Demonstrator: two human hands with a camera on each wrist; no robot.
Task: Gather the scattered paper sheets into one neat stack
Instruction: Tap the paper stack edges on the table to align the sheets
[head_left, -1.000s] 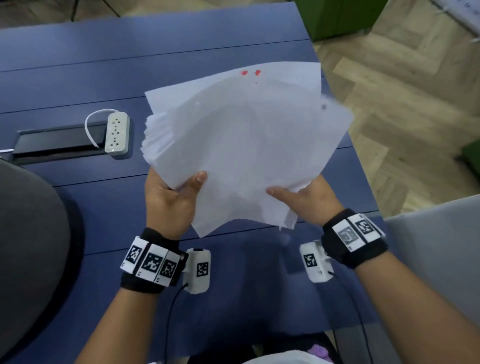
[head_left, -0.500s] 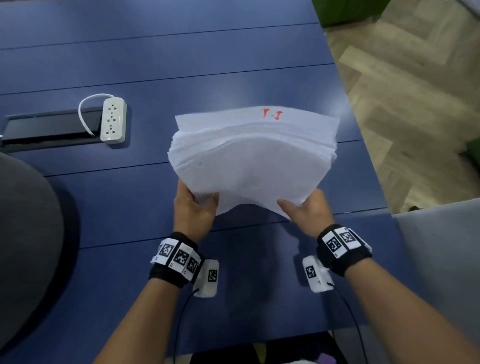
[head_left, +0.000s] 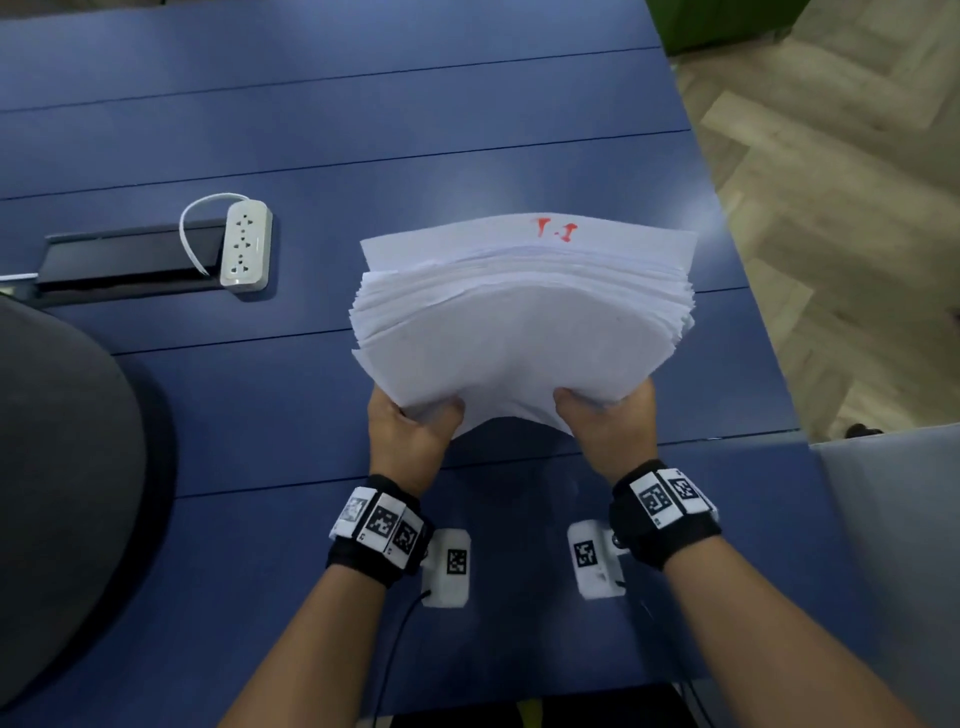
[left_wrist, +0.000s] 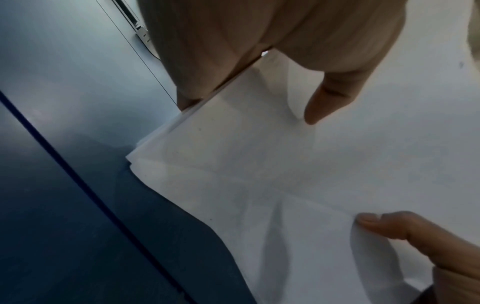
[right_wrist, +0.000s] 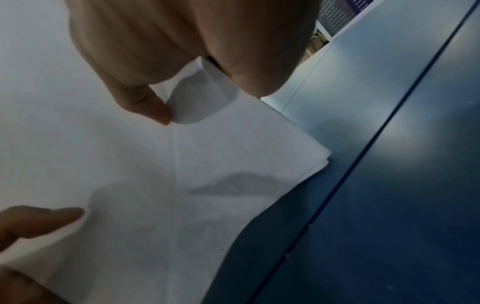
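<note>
A thick stack of white paper sheets is held over the blue table, bowed upward, its far edges fanned out of line. The backmost sheet carries a red mark. My left hand grips the stack's near left edge, thumb on top. My right hand grips the near right edge the same way. In the left wrist view the paper sheets fill the frame between thumb and fingers. The right wrist view shows the paper sheets pinched likewise, with a small folded corner near the fingers.
A white power strip with a looped cord lies at the left beside a dark cable slot. A grey chair back sits at the near left. The table's right edge drops to wooden flooring.
The loose, splayed sheets have been drawn together into a squarer stack. Both hands moved closer together on the near edge and lowered the stack toward the table.
</note>
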